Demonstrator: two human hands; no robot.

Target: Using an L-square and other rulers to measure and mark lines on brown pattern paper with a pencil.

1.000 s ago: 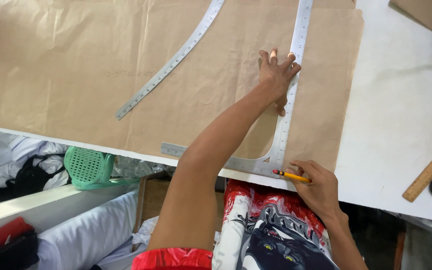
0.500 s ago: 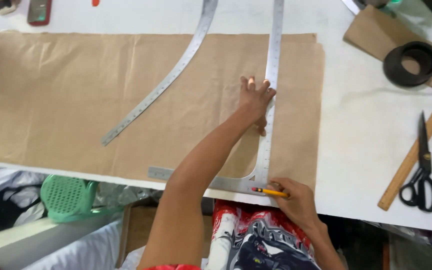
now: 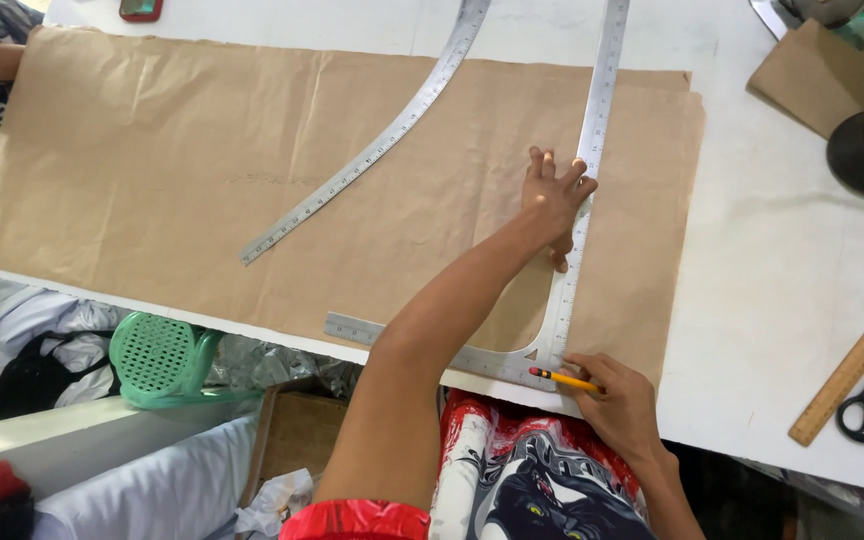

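The left hand (image 3: 550,200) presses flat, fingers spread, on the metal square (image 3: 580,225), at three o'clock on the brown paper (image 3: 202,170). The right hand (image 3: 624,408) pinches a pencil (image 3: 564,379) at its corner. The square looks stiff and slippery; the paper looks thin and easily creased.

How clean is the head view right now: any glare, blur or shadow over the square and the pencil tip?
Head view: sharp, even daylight and no motion blur. The metal L-square shows a mild sheen. The left hand casts a faint shadow on the brown paper. The pencil in the right hand reads clearly. The white table is bright at right, slightly washed out.
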